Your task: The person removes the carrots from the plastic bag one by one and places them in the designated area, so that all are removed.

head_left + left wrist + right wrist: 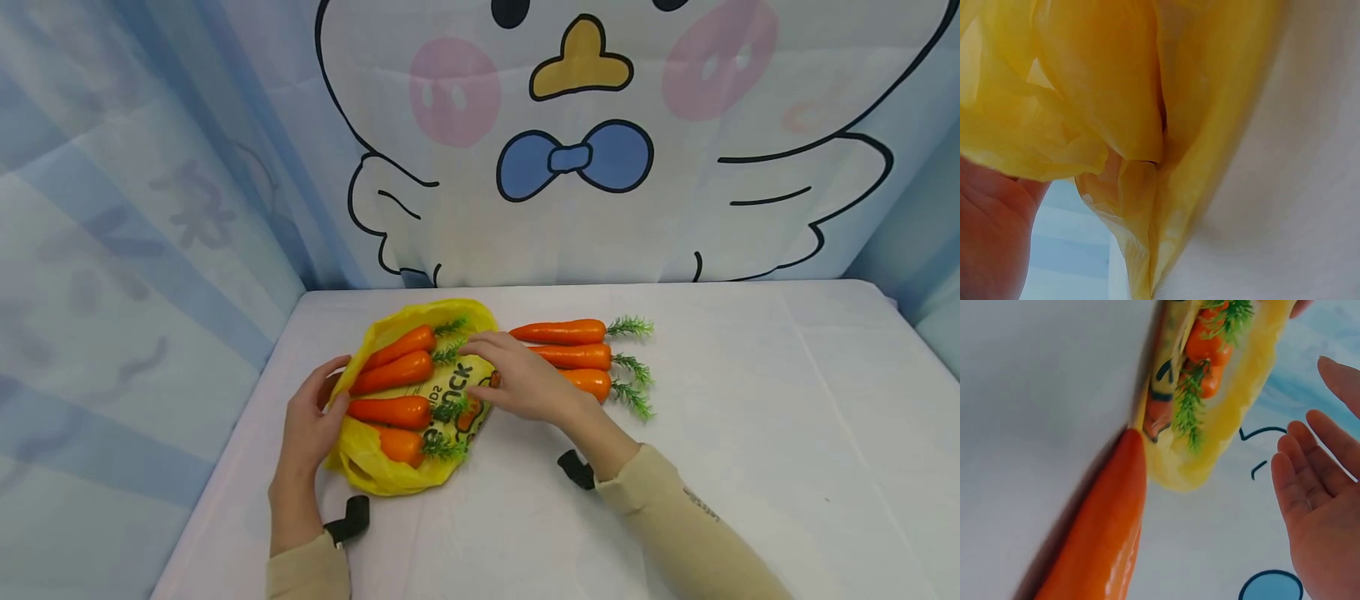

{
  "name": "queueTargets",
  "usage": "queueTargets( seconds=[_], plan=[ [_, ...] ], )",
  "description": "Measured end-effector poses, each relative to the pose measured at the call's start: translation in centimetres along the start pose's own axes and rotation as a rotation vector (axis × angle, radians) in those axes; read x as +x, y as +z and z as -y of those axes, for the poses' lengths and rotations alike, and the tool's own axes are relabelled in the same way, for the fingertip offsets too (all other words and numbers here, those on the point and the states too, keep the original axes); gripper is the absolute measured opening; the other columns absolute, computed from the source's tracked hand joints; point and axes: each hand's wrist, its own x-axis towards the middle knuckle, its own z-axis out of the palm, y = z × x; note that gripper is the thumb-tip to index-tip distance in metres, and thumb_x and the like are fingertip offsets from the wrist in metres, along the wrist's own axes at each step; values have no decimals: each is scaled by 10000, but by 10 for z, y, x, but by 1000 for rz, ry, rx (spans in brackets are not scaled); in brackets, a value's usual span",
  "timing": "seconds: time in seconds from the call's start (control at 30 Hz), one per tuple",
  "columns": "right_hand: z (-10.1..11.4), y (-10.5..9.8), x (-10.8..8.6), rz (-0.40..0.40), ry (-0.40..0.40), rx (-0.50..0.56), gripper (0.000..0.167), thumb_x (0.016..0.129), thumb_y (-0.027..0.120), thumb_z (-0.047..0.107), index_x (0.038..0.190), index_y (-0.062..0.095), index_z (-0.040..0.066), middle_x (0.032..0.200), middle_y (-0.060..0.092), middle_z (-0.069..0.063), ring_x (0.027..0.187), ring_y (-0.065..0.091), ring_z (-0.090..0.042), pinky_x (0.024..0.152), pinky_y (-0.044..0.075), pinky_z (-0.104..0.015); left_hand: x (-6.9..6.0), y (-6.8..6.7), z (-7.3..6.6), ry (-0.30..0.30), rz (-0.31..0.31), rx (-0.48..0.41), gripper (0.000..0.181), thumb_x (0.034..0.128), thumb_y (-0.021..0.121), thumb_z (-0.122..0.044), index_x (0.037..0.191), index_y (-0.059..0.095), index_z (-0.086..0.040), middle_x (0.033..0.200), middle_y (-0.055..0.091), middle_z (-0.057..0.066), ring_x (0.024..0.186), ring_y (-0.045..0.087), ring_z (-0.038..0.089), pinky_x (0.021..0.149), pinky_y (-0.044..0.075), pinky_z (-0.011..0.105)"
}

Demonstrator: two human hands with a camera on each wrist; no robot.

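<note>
A yellow plastic bag (382,481) lies spread on the white table, with several orange carrots (395,372) inside, green tops pointing right. At the bag's left edge, my left hand (309,425) grips the plastic between thumb and fingers; the left wrist view shows folded yellow plastic (1104,81) beside part of the palm (994,231). My right hand (521,375) hovers over the bag's right side, fingers relaxed and holding nothing; in the right wrist view the hand (1329,500) has its fingers extended beside the bag (1179,475).
Three more carrots (573,357) lie right of the bag, partly behind my right hand and forearm, one showing large in the right wrist view (1100,531). Behind the table hangs a cloth with a cartoon figure (570,233). A patterned curtain (135,333) hangs at the left.
</note>
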Motion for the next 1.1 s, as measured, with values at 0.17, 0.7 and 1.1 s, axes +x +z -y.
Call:
queueTargets(
  seconds=[0.17, 0.7, 1.1],
  plan=[
    [9, 8, 10, 13, -12, 8, 524, 931, 744, 234, 1395, 572, 63, 1441, 519, -93, 1355, 442, -256, 1113, 409, -401, 2, 1, 1, 9, -5, 16, 499, 986, 507, 11, 1475, 486, -91, 1496, 488, 85, 1335, 506, 289, 1091, 396, 450],
    [23, 31, 30, 45, -20, 81, 517, 956, 709, 235, 1419, 549, 69, 1482, 486, -101, 1389, 408, -258, 1151, 355, -396, 4, 2, -2, 0, 4, 14, 501, 991, 503, 7, 1480, 482, -100, 1502, 481, 81, 1343, 497, 287, 1093, 396, 454],
    [34, 46, 43, 37, -13, 124, 513, 962, 701, 260, 1425, 554, 95, 1443, 532, -4, 1329, 461, -175, 1116, 393, -326, 1, -1, -1, -29, 10, 24, 506, 1000, 491, -10, 1496, 464, -104, 1521, 461, 84, 1358, 479, 300, 1112, 374, 493]
  ],
)
